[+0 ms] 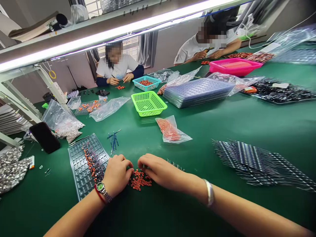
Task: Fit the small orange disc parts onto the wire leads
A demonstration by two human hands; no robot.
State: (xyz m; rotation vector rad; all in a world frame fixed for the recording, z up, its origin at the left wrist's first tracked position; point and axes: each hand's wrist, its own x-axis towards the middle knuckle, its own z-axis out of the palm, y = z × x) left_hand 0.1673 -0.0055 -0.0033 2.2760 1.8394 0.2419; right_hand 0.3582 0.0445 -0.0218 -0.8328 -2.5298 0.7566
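My left hand [116, 175] and my right hand [159, 171] face each other over a small heap of orange-red ring-like parts [140, 181] on the green tabletop. Fingers and thumb of each hand are curled together at the heap's far edge; whatever they pinch is hidden. Left of my left hand lies a clear plastic tray [80, 174] with a row of small orange and black wired parts [92, 161] on it. Thin wired pieces [175, 164] show just behind my right hand. Several dark blue stick-like parts [113, 141] lie beyond the hands.
Ahead are a bag of orange parts [169, 129], a green basket [149, 104] and stacked clear trays [197, 93]. Bundled wired components [251, 161] lie right; a phone [44, 137] and bags [12, 168] left. Two people [119, 65] sit opposite, under a lamp bar [128, 31].
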